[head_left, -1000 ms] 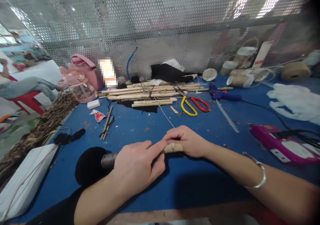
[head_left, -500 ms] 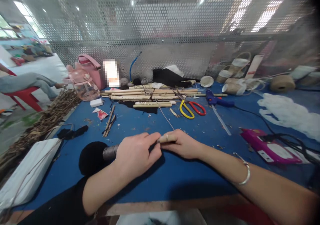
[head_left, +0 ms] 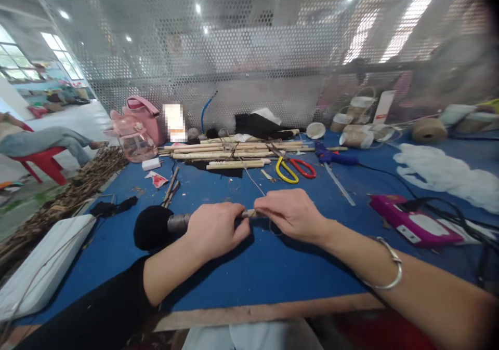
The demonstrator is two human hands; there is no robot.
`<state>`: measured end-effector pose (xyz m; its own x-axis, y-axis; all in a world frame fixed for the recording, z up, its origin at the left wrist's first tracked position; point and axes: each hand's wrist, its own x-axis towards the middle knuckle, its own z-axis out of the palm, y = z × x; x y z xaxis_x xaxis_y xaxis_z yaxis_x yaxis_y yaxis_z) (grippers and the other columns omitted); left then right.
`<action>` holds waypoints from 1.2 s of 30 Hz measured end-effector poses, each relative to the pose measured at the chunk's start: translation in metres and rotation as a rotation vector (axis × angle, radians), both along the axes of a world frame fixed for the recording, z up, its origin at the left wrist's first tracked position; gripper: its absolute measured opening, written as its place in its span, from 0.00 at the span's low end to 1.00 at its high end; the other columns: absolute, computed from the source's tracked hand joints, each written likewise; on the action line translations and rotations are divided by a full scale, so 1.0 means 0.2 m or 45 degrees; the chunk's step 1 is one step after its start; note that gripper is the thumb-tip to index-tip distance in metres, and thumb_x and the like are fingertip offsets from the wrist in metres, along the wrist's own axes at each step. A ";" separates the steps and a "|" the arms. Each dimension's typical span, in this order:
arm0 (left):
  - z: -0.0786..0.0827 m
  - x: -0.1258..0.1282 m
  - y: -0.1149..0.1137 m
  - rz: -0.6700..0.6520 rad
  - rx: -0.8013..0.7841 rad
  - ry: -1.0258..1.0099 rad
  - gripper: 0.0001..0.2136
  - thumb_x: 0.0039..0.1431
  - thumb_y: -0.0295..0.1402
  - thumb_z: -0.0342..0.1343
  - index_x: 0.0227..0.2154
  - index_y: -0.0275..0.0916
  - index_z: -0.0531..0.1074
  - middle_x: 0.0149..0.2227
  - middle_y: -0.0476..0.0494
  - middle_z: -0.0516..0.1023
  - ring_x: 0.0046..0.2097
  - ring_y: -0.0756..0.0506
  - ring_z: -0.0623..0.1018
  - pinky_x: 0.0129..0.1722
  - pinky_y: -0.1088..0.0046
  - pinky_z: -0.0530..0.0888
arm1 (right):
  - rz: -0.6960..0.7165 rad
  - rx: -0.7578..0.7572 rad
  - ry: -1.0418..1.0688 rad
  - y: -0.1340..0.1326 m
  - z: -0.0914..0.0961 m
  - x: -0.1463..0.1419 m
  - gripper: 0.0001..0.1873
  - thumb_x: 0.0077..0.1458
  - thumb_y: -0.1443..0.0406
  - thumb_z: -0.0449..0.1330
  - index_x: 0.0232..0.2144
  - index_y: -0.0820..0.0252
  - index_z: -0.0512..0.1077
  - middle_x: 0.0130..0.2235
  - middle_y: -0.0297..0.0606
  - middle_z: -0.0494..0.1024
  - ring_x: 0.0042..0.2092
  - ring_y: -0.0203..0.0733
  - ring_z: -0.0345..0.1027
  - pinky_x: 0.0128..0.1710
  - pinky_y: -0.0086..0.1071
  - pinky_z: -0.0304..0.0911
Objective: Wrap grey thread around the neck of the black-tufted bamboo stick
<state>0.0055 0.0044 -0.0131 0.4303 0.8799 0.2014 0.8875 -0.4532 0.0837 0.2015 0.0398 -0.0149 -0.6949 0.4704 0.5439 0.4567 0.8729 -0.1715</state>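
My left hand (head_left: pixel 216 230) is closed around a stick with grey cord wound round it (head_left: pixel 178 223). A round black ball (head_left: pixel 153 227) sits on the stick's left end. The stick's bare, pale right end (head_left: pixel 248 213) comes out past my left fingers. At that end my right hand (head_left: pixel 294 215) is closed, pinching a thin cord (head_left: pixel 253 181) that stretches back toward the sticks on the table. A small loop of cord hangs under my right fingers. My palms hide parts of the stick.
Behind my hands lie pale sticks (head_left: pixel 218 155), scissors (head_left: pixel 286 171) and a blue glue gun (head_left: pixel 335 157). At right are a magenta power strip (head_left: pixel 413 220) and white fluffy material (head_left: pixel 448 176). A white block (head_left: pixel 47 267) lies left. A seated person (head_left: pixel 50 137) is beyond the table.
My right hand has turned over, knuckles up, and now pinches the cord at the stick's end. The black ball and wrapped stick appear slightly further right. The view has shifted a little.
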 end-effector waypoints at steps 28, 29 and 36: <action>0.04 -0.08 -0.02 -0.019 0.165 -0.255 0.16 0.56 0.39 0.45 0.47 0.47 0.68 0.37 0.50 0.78 0.35 0.45 0.77 0.31 0.71 0.70 | 0.038 -0.304 -0.255 -0.05 -0.05 -0.10 0.16 0.60 0.63 0.48 0.27 0.59 0.73 0.25 0.35 0.75 0.26 0.33 0.65 0.25 0.26 0.51; 0.04 -0.08 -0.02 -0.021 0.166 -0.260 0.17 0.56 0.39 0.45 0.47 0.47 0.68 0.37 0.49 0.78 0.36 0.45 0.77 0.32 0.71 0.70 | 0.046 -0.285 -0.255 -0.06 -0.05 -0.10 0.15 0.60 0.64 0.48 0.28 0.59 0.73 0.25 0.35 0.75 0.26 0.33 0.64 0.25 0.26 0.51; 0.02 -0.07 0.01 0.088 0.104 -0.102 0.13 0.58 0.39 0.42 0.38 0.45 0.71 0.32 0.49 0.77 0.34 0.45 0.77 0.28 0.72 0.67 | 0.093 -0.114 -0.243 -0.09 -0.04 -0.10 0.16 0.60 0.65 0.47 0.27 0.61 0.72 0.24 0.37 0.73 0.26 0.34 0.64 0.27 0.27 0.53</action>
<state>-0.0090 0.0066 -0.0093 0.3490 0.8862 0.3048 0.9087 -0.3995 0.1210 0.1807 0.0227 -0.0227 -0.8155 0.4553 0.3573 0.4242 0.8902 -0.1662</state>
